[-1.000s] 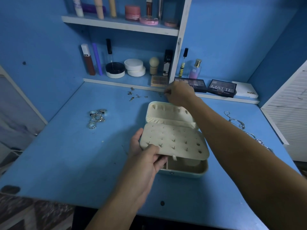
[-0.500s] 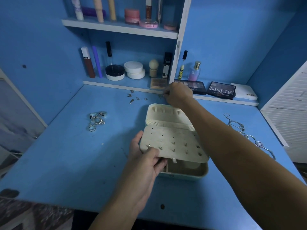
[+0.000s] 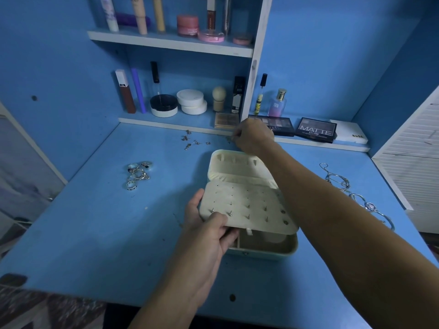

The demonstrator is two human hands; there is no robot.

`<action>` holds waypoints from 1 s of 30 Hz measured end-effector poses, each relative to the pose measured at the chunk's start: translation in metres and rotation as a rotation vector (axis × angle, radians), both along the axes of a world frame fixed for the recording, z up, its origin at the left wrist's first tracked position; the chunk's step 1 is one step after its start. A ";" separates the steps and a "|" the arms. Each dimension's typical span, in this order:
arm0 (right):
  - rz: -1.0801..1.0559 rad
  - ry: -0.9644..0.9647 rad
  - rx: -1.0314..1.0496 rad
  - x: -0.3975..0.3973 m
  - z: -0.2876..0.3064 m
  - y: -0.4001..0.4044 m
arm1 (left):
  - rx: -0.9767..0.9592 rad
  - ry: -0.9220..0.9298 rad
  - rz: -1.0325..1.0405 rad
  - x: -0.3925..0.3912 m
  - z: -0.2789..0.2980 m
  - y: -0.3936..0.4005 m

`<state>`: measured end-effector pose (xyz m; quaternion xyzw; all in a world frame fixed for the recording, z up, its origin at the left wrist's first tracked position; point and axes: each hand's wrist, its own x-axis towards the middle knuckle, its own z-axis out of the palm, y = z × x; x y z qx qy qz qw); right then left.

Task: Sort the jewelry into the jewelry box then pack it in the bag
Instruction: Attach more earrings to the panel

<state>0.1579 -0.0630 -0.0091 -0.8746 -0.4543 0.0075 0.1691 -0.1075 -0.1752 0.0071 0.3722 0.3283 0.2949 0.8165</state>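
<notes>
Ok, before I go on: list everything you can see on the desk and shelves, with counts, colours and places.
jewelry box: one, cream, open, desk centre
earring panel: one, cream, several studs in it, raised over the box
loose earrings: small cluster, silver, desk rear
rings: one pile, silver, desk left
necklaces: count unclear, silver, desk right
eyeshadow palettes: two black, low shelf right
white case: one, beside the palettes
perfume bottle: one, pinkish, low shelf
round jars: one black and white, two white, low shelf
tubes and pink pots: several, upper shelf
left hand: holds the panel's front corner
right hand: pinches something small at the desk rear, too small to identify
</notes>
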 end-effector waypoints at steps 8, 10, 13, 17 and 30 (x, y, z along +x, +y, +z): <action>0.073 0.059 0.007 -0.001 0.006 -0.011 | 0.004 0.021 -0.002 -0.001 0.000 0.000; 0.083 0.080 0.028 -0.001 0.008 -0.013 | -0.003 0.023 0.000 0.000 0.000 0.000; 0.129 0.088 0.053 -0.004 0.012 -0.018 | -0.002 0.026 -0.001 0.000 -0.001 0.000; 0.170 0.109 0.117 -0.005 0.018 -0.026 | -0.006 0.024 -0.013 -0.001 0.000 0.001; 0.352 0.213 0.250 -0.027 0.044 -0.065 | -0.010 0.009 -0.010 -0.001 0.000 0.000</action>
